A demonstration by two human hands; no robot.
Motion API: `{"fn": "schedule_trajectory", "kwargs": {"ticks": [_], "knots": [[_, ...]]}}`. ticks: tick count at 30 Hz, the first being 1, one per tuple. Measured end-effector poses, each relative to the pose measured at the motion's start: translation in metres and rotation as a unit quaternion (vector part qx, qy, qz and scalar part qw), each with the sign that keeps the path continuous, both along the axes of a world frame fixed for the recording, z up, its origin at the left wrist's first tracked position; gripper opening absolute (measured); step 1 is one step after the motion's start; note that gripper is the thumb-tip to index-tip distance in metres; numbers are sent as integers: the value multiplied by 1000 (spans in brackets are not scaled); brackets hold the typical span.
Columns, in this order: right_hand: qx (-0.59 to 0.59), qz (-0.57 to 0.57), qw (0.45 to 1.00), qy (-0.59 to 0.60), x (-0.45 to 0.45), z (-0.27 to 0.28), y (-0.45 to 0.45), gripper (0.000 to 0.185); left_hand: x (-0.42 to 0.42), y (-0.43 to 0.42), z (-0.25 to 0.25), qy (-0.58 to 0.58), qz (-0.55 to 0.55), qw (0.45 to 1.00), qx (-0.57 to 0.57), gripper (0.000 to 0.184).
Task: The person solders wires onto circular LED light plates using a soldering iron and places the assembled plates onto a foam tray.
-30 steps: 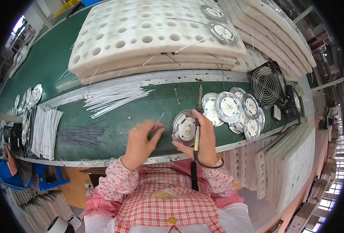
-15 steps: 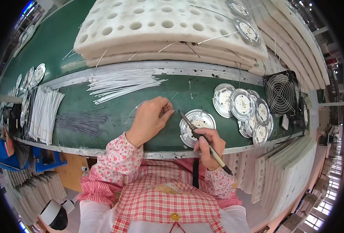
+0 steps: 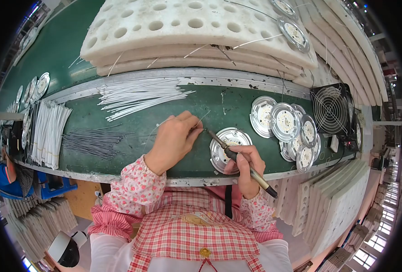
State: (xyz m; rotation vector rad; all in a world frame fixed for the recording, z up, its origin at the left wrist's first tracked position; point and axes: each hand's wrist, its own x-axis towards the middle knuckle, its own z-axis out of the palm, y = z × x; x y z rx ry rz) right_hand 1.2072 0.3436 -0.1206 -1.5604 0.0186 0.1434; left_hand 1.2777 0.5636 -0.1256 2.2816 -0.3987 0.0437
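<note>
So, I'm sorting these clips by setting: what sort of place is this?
Probably an electronics assembly workshop: the right hand holds what looks like a soldering iron, loose white wires lie on the green bench, and round discs are heaped near a fan.

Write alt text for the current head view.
A person's right hand holds a soldering iron over a disc, its tip close to the left hand, which pinches a thin wire. White wires and dark wires lie at left, more discs and a fan at right.
</note>
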Motion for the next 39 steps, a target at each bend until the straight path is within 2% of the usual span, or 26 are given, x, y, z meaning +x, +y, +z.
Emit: {"fn": "schedule_trajectory", "kwargs": {"ticks": [9, 12, 15, 16, 19, 20, 23, 24, 25, 26, 27, 28, 31, 32, 39], "knots": [[-12, 7, 1000, -12, 1, -1, -1, 22, 2, 1, -2, -14, -13, 1000, 13, 8], [-85, 6, 996, -34, -5, 0, -5, 20, 3, 3, -2, -16, -16, 1000, 8, 8], [-281, -17, 937, -208, 5, 0, -11, 21, 4, 10, 1, 11, -18, 1000, -13, 8], [-344, 35, 920, -187, 8, 8, -16, 46, 3, 13, 4, 25, -17, 999, -22, 8], [-494, 107, 824, -254, 19, 28, -8, 77, 1, 21, 7, 65, -1, 996, -66, 9], [-487, 153, 829, -230, 19, 19, -12, 100, 0, 22, 8, 78, 7, 993, -84, 9], [-438, 113, 861, -232, 22, 18, -5, 97, -6, 25, 18, 66, 37, 992, -97, 10], [-415, 100, 884, -191, 21, 19, -4, 108, -8, 23, 19, 48, 36, 992, -114, 10], [-269, 80, 947, -154, 21, 17, 0, 108, -11, 20, 21, 30, 35, 990, -131, 10], [-117, 58, 985, -110, 20, 13, 8, 108, -15, 15, 22, 15, 33, 988, -147, 10], [39, 36, 997, -63, 21, 11, 12, 108, -18, 10, 27, 17, 23, 988, -151, 10], [148, 60, 987, -31, 24, 13, 13, 106, -21, 5, 34, 18, 13, 988, -154, 10], [214, 49, 976, -6, 24, 24, 26, 108, -26, -5, 44, 25, -7, 983, -181, 11], [172, 53, 983, -18, 25, 23, 26, 112, -26, -6, 47, 28, -11, 982, -187, 10], [164, 55, 985, -17, 24, 15, 28, 114, -27, -3, 47, 37, -12, 982, -187, 12]]}}
